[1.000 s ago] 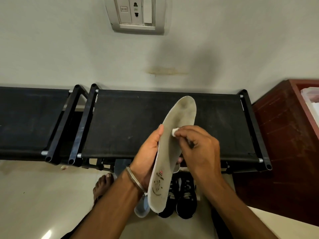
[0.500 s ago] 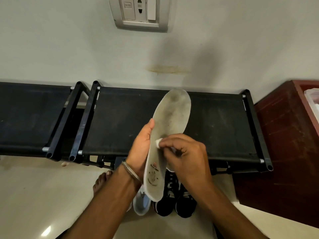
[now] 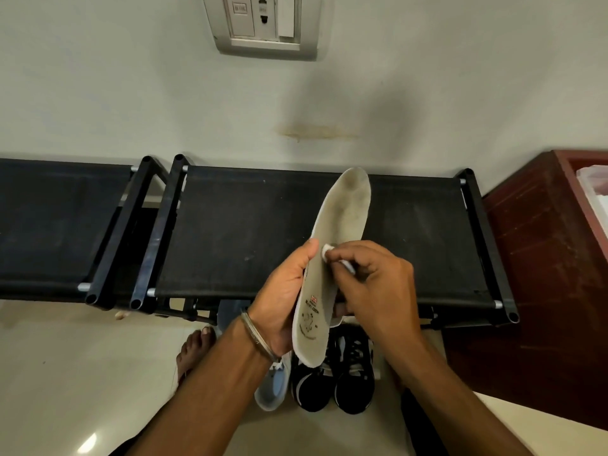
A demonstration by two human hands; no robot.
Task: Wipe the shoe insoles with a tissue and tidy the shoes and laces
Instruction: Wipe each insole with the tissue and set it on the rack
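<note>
A pale grey insole with dirty marks near its toe is held up over the black rack. My left hand grips it from the left side at its lower half, thumb along the edge. In my right hand a small wad of white tissue is pinched and pressed against the middle of the insole. Below, on the floor, stand two black shoes with white laces and a light blue shoe, partly hidden by my arms.
A black fabric shoe rack runs along the wall, with a second one to its left. A dark red cabinet stands at the right. My bare foot rests on the pale floor. A wall socket is above.
My right hand with the tissue has slid down the insole and back up a little, rubbing its middle. The left hand keeps its hold on the insole.
</note>
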